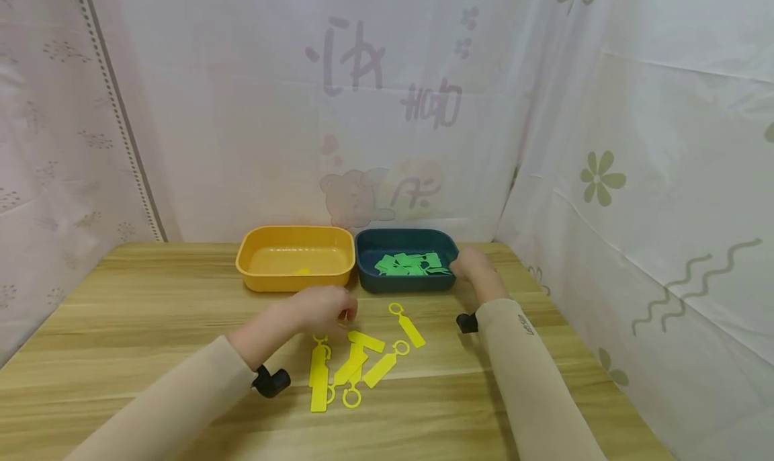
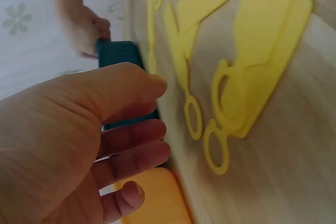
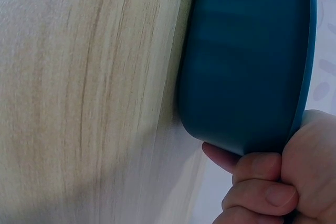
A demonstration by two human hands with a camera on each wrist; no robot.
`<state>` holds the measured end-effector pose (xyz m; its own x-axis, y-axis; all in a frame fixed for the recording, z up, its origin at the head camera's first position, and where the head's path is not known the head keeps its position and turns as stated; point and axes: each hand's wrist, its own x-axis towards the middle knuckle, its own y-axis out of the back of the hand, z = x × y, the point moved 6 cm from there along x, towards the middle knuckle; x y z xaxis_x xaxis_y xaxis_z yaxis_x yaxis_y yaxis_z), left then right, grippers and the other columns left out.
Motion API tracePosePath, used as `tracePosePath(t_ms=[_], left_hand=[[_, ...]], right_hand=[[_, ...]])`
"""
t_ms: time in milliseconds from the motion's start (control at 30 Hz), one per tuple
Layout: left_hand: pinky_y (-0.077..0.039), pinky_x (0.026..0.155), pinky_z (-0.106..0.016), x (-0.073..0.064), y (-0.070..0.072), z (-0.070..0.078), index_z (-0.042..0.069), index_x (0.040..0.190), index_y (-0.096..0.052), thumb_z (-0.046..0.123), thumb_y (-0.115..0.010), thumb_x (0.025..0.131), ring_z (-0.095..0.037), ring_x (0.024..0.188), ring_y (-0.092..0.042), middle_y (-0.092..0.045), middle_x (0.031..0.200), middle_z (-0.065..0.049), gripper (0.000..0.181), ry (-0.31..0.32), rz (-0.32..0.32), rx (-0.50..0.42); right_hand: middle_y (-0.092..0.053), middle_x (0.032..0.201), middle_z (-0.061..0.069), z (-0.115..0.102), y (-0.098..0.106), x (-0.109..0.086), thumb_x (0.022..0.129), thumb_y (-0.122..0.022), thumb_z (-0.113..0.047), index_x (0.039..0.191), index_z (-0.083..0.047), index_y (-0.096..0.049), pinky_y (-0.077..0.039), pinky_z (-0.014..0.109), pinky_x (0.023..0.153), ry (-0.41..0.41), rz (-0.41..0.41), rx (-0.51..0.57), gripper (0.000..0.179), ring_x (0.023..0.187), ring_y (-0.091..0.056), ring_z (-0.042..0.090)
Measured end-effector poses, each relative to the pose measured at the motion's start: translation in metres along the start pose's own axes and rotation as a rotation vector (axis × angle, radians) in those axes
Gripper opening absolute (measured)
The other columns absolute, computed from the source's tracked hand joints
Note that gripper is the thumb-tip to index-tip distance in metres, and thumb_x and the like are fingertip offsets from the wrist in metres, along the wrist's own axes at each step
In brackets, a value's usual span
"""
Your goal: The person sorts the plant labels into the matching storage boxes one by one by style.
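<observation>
My left hand (image 1: 326, 310) hovers over a loose pile of yellow ring-ended tags (image 1: 319, 380) on the table. Its fingers (image 2: 139, 148) are loosely bent, and nothing is between them and the thumb. At the right end of the dark teal bin (image 1: 408, 284), my right hand (image 1: 474, 266) grips the rim. In the right wrist view its curled fingers (image 3: 260, 192) lie against the bin's outer end wall. Green tags (image 1: 408, 265) lie heaped inside this bin. One yellow tag (image 1: 411, 330) lies apart from the pile, towards the teal bin.
A yellow-orange bin (image 1: 296, 284) stands just left of the teal one, with a bit of yellow (image 1: 304, 271) visible inside. Both stand near the back edge of the wooden table (image 1: 151, 326). Patterned white curtains (image 1: 242, 111) hang behind and on both sides.
</observation>
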<state>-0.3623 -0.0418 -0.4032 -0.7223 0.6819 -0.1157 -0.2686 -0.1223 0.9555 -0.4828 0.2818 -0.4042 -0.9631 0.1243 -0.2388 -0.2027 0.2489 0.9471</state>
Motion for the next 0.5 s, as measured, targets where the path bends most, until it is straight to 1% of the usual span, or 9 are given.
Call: tracePosePath(t_ms=[100, 233, 400, 500], left_hand=[[-0.052, 0.080, -0.032, 0.001, -0.007, 0.000, 0.016, 0.106, -0.077, 0.021, -0.091, 0.090, -0.016, 0.087, -0.058, -0.070, 0.097, -0.001, 0.022, 0.005, -0.034, -0.008], [-0.052, 0.081, -0.031, 0.002, -0.012, 0.003, 0.020, 0.113, -0.078, 0.022, -0.091, 0.090, -0.015, 0.090, -0.057, -0.068, 0.100, 0.001, 0.026, 0.010, -0.061, -0.027], [-0.051, 0.080, -0.029, 0.005, -0.016, 0.008, 0.024, 0.119, -0.082, 0.017, -0.088, 0.091, -0.013, 0.089, -0.056, -0.068, 0.101, 0.002, 0.030, -0.044, -0.074, -0.001], [-0.051, 0.079, -0.028, 0.007, -0.017, 0.011, 0.023, 0.120, -0.083, 0.014, -0.086, 0.092, -0.012, 0.088, -0.056, -0.068, 0.100, 0.002, 0.030, -0.071, -0.077, 0.006]], right_hand=[[-0.058, 0.154, 0.031, 0.001, 0.000, 0.000, 0.109, -0.050, -0.024, 0.145, 0.013, -0.059, -0.050, 0.056, 0.116, 0.002, 0.005, -0.001, 0.053, 0.124, -0.059, 0.038], [-0.059, 0.153, 0.030, 0.001, 0.000, -0.002, 0.109, -0.050, -0.025, 0.145, 0.013, -0.060, -0.051, 0.056, 0.116, 0.000, 0.008, -0.001, 0.053, 0.124, -0.059, 0.038], [-0.058, 0.154, 0.031, 0.001, -0.001, -0.002, 0.109, -0.050, -0.026, 0.147, 0.013, -0.058, -0.050, 0.056, 0.116, -0.014, -0.006, 0.002, 0.054, 0.125, -0.058, 0.038], [-0.057, 0.156, 0.031, 0.001, -0.002, 0.000, 0.110, -0.050, -0.026, 0.148, 0.013, -0.057, -0.049, 0.057, 0.117, -0.021, -0.019, 0.002, 0.055, 0.126, -0.058, 0.038]])
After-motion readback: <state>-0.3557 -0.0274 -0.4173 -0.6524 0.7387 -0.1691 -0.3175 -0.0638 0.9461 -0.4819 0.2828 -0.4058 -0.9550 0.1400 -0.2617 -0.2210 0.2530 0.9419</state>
